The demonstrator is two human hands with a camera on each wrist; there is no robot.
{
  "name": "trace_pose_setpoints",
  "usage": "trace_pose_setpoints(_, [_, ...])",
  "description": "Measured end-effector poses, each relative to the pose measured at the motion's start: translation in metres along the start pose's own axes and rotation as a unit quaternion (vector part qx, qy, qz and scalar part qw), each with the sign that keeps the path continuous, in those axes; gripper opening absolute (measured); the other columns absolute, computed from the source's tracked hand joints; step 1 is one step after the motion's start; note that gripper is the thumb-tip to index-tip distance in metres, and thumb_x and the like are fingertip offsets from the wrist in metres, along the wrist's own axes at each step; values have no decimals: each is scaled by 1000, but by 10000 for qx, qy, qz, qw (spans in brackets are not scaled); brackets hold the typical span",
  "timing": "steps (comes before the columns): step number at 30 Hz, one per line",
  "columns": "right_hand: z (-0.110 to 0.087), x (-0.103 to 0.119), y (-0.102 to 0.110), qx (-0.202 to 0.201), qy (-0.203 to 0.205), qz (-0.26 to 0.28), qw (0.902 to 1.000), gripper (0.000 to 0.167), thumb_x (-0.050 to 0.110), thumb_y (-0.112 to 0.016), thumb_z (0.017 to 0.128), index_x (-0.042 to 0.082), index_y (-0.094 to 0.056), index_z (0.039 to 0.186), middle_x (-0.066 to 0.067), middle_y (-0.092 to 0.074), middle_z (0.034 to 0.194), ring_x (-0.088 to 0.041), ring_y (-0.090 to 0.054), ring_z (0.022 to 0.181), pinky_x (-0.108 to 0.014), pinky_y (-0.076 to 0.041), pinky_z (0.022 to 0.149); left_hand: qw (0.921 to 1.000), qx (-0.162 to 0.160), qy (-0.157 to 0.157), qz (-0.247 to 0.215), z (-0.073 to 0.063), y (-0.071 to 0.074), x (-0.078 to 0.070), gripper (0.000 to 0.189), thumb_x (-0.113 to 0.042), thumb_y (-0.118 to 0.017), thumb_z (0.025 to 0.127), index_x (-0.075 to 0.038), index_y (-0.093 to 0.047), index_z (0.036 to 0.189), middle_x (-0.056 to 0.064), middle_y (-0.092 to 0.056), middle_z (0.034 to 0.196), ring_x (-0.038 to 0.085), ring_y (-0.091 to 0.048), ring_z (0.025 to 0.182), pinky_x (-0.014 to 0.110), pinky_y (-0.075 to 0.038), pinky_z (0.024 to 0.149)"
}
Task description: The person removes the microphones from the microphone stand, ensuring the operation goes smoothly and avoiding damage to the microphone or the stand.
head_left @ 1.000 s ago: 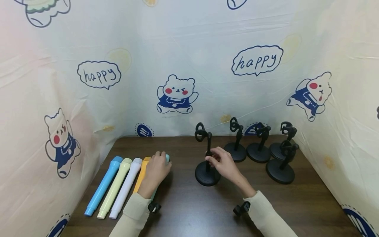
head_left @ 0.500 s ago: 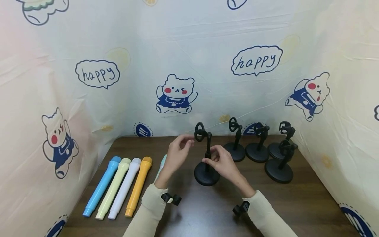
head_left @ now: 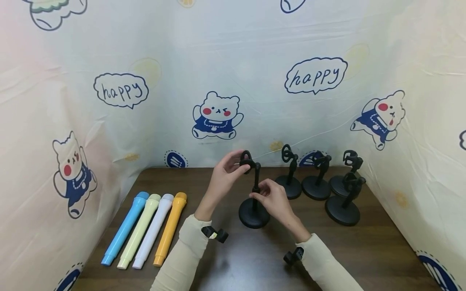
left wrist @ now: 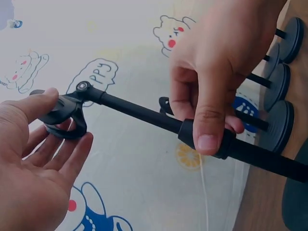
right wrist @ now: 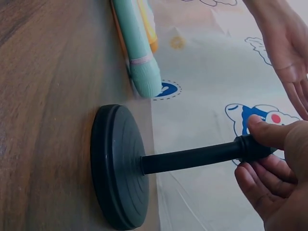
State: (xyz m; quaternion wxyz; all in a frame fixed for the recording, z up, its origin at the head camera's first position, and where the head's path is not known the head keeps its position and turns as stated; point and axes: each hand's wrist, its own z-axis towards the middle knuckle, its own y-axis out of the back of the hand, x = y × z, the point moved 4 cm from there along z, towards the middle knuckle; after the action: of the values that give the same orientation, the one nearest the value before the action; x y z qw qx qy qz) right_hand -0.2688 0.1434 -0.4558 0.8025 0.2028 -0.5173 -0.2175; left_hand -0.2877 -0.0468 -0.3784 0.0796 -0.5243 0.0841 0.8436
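A black microphone stand (head_left: 251, 220) stands upright on its round base in mid-table. My left hand (head_left: 223, 174) pinches its ring-shaped clip (left wrist: 67, 115), thumb on top and fingers beneath in the left wrist view. My right hand (head_left: 276, 202) grips the collar (right wrist: 250, 147) partway up the pole between thumb and fingers. To the left lie blue (head_left: 125, 228), pale yellow (head_left: 139, 232), white (head_left: 153, 230) and orange (head_left: 170, 228) toy microphones, side by side. A mint microphone (right wrist: 143, 72) shows in the right wrist view; my left forearm hides it in the head view.
Several more black microphone stands (head_left: 289, 186) stand at the table's back right, the closest one (head_left: 343, 210) further forward. A printed cloth (head_left: 218, 60) hangs behind and beside the wooden table (head_left: 262, 262).
My left hand has left the mint microphone and moved right and up to the stand's clip, now pinching it. The right hand has stayed on the pole, and the stand keeps its place.
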Motion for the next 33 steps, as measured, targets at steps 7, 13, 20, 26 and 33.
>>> trace_pose_setpoints(7, [-1, 3, -1, -104, 200, -31, 9997, 29, 20, -91, 86, 8, -76, 107, -4, -75, 95, -11, -69, 79, -25, -59, 71, 9999, 55, 55, 117, 1, 3, 2, 45, -14, -74, 102, -13, -64, 145, 14, -71, 136, 29, -75, 117, 27, -60, 99])
trace_pose_setpoints(13, [-4, 5, -2, -196, 362, -86, 9991, 26, 19, -90, 87, 6, -77, 106, -5, -75, 95, -11, -69, 78, -26, -60, 71, 9997, 65, 60, 207, 2, 4, 3, 44, -12, -74, 102, -11, -64, 145, 15, -72, 134, 31, -75, 116, 28, -61, 98])
trace_pose_setpoints(20, [-3, 2, -2, 101, 343, 56, 9993, 20, 15, -85, 92, 8, -79, 109, -5, -74, 100, -13, -70, 84, -26, -61, 73, 9995, 53, 93, 298, 2, 5, 2, 44, -13, -74, 102, -12, -64, 144, 14, -72, 134, 31, -75, 117, 30, -60, 101])
trace_pose_setpoints(26, [2, -4, -3, 835, 470, 335, 9948, 19, 9, -74, 100, 9, -77, 119, -8, -71, 109, -19, -70, 100, -32, -63, 84, 9996, 92, 30, 263, 2, 5, 2, 42, -11, -73, 102, -10, -64, 143, 16, -71, 134, 32, -75, 116, 30, -61, 101])
trace_pose_setpoints(33, [4, -9, -2, 1483, 254, 786, 9855, 25, 8, -64, 106, 8, -71, 130, -13, -69, 123, -25, -69, 111, -41, -62, 94, 9997, 137, -46, 209, 4, 2, 1, 42, -9, -73, 101, -8, -64, 143, 17, -70, 133, 33, -75, 115, 30, -61, 99])
